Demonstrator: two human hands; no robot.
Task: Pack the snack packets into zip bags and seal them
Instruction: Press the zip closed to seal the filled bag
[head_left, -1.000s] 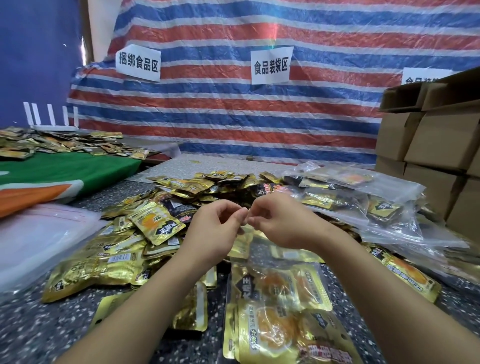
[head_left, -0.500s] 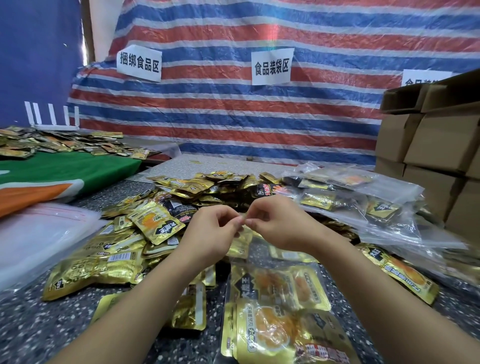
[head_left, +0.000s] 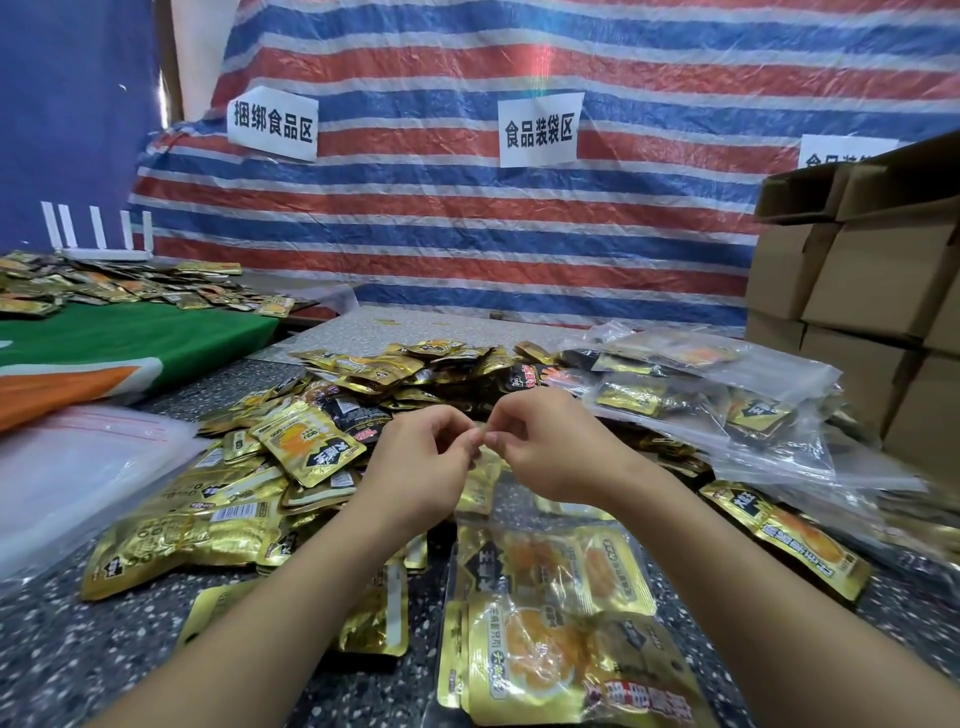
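- Nearest, flat on the speckled desk (head_left: 62, 649) — a clear zip bag (head_left: 550, 618) already stuffed with gold snack packets, its top edge lifted toward the hands.
- Just beyond, left hand (head_left: 426, 462) and right hand (head_left: 550, 447) side by side, fingertips almost touching, each pinching the bag's top edge between thumb and curled fingers.
- Under and left of the hands, heaped loose gold packets (head_left: 306, 447), some face up, some showing barcodes.
- At the left edge, stacked empty clear bags (head_left: 78, 462) with a red line near the top.
- Right of the hands, several filled clear bags (head_left: 727, 405) piled over one another — one stray gold packet (head_left: 795, 540) lying beside them.
- Farther left, a green and orange cloth (head_left: 130, 343) with more packets scattered at its far end, and a white router (head_left: 98, 244) behind.
- Far right, stacked cardboard boxes (head_left: 872, 280).
- At the back, a red, white and blue striped tarp (head_left: 467, 228) carrying white paper signs (head_left: 539, 130).
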